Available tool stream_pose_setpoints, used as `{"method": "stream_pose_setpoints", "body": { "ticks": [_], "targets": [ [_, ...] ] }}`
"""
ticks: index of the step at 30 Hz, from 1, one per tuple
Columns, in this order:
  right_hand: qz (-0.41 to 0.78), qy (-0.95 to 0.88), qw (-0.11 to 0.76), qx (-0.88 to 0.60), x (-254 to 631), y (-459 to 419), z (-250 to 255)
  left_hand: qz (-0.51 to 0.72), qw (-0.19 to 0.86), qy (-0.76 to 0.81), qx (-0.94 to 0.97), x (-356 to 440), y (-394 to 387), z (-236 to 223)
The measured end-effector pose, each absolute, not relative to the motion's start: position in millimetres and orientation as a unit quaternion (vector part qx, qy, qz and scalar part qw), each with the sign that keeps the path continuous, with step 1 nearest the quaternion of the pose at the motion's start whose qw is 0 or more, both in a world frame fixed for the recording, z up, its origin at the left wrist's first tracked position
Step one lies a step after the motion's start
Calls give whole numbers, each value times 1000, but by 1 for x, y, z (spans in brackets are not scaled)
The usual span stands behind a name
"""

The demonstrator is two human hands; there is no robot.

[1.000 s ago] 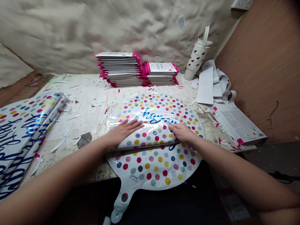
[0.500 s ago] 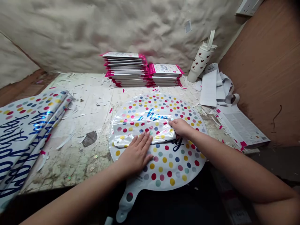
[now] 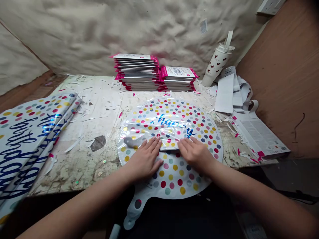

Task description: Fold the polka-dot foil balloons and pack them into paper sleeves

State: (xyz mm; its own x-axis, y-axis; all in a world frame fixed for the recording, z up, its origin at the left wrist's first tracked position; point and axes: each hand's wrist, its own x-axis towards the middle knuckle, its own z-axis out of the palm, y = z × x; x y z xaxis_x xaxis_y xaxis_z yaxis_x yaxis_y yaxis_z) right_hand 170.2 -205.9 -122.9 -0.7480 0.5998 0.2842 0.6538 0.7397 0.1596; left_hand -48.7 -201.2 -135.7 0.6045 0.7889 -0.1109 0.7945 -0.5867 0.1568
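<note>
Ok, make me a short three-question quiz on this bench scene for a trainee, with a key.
1. What do the left hand and right hand both touch?
2. True or false: as pictured, the taller stack is left of the shorter stack.
3. The cup is mostly which color? A) black B) white C) green

Key: 1. The dotted foil. 2. True. 3. B.

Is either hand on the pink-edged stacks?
No, the left hand and right hand are both on the middle balloon.
</note>
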Motion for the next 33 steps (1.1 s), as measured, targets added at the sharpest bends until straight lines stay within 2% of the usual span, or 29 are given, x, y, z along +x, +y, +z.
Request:
{"method": "stream_pose_setpoints", "body": {
  "ticks": [4, 7, 9, 11, 15, 18, 21, 23, 25, 27, 30, 33],
  "targets": [
    [-114, -929, 262, -233, 169, -240, -114, -19, 95, 509, 855, -40, -203, -131],
    [-8, -868, 322, -377, 184, -245, -130, 3, 154, 465, 872, -47, -205, -132],
    [63, -809, 312, -494, 197, -237, -144, 7, 186, 416, 890, -52, -205, -134],
    [90, -813, 293, -495, 203, -225, -154, -3, 197, 367, 909, -55, -204, -136],
    [60, -943, 232, -229, 201, -208, -157, -2, 183, 280, 942, -57, -205, -140],
    [104, -961, 195, -166, 198, -206, -153, 51, 181, 248, 950, -65, -213, -145],
    [203, -929, 205, -234, 195, -203, -146, 142, 240, 272, 921, -73, -218, -146],
    [298, -881, 184, -318, 191, -194, -140, 169, 348, 354, 851, -73, -213, -140],
    [397, -792, 145, -440, 186, -179, -134, 177, 489, 500, 693, -68, -200, -131],
    [455, -696, 115, -544, 180, -161, -130, 179, 583, 611, 506, -59, -182, -122],
    [454, -636, 110, -614, 173, -143, -125, 182, 622, 662, 377, -45, -158, -116],
    [331, -683, 164, -630, 163, -146, -121, 164, 626, 679, 348, -37, -144, -118]
  ]
}}
